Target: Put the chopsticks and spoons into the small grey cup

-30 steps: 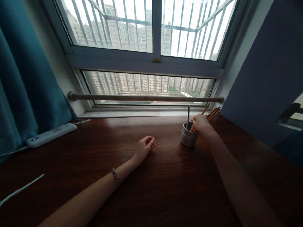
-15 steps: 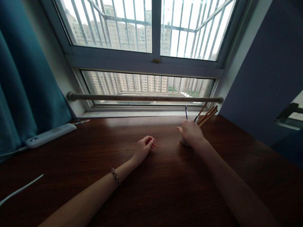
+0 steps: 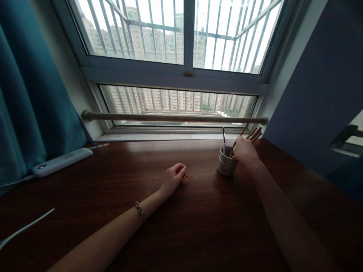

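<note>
A dark red-brown wooden desk spreads beneath the left hand and the right hand. Beyond both hands stands a barred window with tall buildings outside. To the right of the right hand rises a shadowed bluish wall; far to the left of the left hand hangs a teal curtain. A horizontal rail crosses in front of the lower pane, farther off than either hand. Well to the left of the left hand, a long pale casing lies beside the curtain, and nearer the viewer a white cord reaches in from the left.

The left hand rests on the desk, fingers curled together with the thumb against them. The right hand is at the cup's rim, fingers bent in; its back hides whether they are clamped on anything. The light grey cup stands upright just below and left of that hand. Thin brown sticks slant up behind the right hand, and a dark-topped pen stands in the cup to its left. A beaded bracelet circles the wrist behind the left hand.
</note>
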`<act>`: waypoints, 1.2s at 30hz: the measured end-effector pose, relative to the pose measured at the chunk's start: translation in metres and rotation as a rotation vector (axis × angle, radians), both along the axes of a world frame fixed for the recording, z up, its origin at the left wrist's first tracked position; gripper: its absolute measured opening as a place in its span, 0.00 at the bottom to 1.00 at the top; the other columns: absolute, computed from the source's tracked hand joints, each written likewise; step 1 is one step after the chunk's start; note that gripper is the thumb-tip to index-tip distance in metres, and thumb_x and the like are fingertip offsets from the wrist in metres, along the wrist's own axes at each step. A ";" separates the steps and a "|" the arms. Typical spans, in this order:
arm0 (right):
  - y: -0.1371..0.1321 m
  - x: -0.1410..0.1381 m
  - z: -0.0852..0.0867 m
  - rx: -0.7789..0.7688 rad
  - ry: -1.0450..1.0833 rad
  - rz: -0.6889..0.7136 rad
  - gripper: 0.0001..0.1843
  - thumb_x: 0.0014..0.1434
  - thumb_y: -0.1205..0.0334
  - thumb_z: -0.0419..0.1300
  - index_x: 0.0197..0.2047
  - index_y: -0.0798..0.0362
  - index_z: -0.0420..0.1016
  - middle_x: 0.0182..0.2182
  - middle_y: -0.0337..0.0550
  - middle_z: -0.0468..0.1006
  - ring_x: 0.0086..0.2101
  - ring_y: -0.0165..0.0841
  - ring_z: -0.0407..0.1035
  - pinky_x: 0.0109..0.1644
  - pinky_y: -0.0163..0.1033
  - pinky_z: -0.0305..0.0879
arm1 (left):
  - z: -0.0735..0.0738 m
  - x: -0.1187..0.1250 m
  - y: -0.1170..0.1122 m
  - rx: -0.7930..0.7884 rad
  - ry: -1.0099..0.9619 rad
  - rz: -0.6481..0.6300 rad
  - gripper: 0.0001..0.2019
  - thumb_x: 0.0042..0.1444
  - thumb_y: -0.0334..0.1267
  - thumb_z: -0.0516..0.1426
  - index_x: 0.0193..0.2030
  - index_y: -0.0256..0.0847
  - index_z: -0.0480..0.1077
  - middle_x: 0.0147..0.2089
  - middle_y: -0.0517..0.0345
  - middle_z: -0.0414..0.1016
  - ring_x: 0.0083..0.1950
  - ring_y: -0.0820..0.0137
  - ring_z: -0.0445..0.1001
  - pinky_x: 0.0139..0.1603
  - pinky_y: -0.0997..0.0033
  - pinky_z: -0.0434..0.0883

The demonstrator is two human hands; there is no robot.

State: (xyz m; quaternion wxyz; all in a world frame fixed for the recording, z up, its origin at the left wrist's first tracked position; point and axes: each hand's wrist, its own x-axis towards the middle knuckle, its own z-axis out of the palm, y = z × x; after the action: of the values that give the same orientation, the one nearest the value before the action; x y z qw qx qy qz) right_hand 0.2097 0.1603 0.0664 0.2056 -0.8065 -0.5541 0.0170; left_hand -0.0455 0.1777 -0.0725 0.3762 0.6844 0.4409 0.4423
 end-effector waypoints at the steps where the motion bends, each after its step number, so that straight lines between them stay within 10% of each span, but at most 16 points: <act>1: 0.006 0.007 -0.004 -0.014 0.053 0.018 0.14 0.52 0.76 0.49 0.41 0.64 0.69 0.29 0.59 0.74 0.29 0.44 0.72 0.33 0.43 0.68 | 0.000 0.000 0.000 0.001 0.001 0.001 0.12 0.55 0.45 0.51 0.32 0.37 0.66 0.25 0.58 0.71 0.26 0.73 0.69 0.29 0.73 0.66; 13: 0.020 0.021 -0.010 0.130 0.369 0.116 0.19 0.56 0.74 0.48 0.52 0.61 0.64 0.28 0.51 0.75 0.21 0.33 0.70 0.19 0.30 0.65 | -0.001 0.000 0.001 0.004 0.002 0.011 0.12 0.55 0.45 0.52 0.33 0.37 0.66 0.25 0.57 0.71 0.26 0.73 0.69 0.28 0.74 0.66; 36: 0.040 0.031 -0.045 0.273 0.244 0.219 0.12 0.42 0.56 0.65 0.31 0.51 0.76 0.24 0.35 0.71 0.27 0.28 0.64 0.29 0.33 0.53 | 0.005 0.001 -0.004 -0.012 0.013 0.024 0.12 0.54 0.45 0.52 0.32 0.37 0.67 0.24 0.58 0.71 0.25 0.73 0.68 0.26 0.75 0.65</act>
State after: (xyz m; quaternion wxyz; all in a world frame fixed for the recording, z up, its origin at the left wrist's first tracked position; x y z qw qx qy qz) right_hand 0.2410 0.2005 0.0219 0.3755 -0.6979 -0.6067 0.0615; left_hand -0.0446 0.1734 -0.0675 0.3720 0.6797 0.4542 0.4396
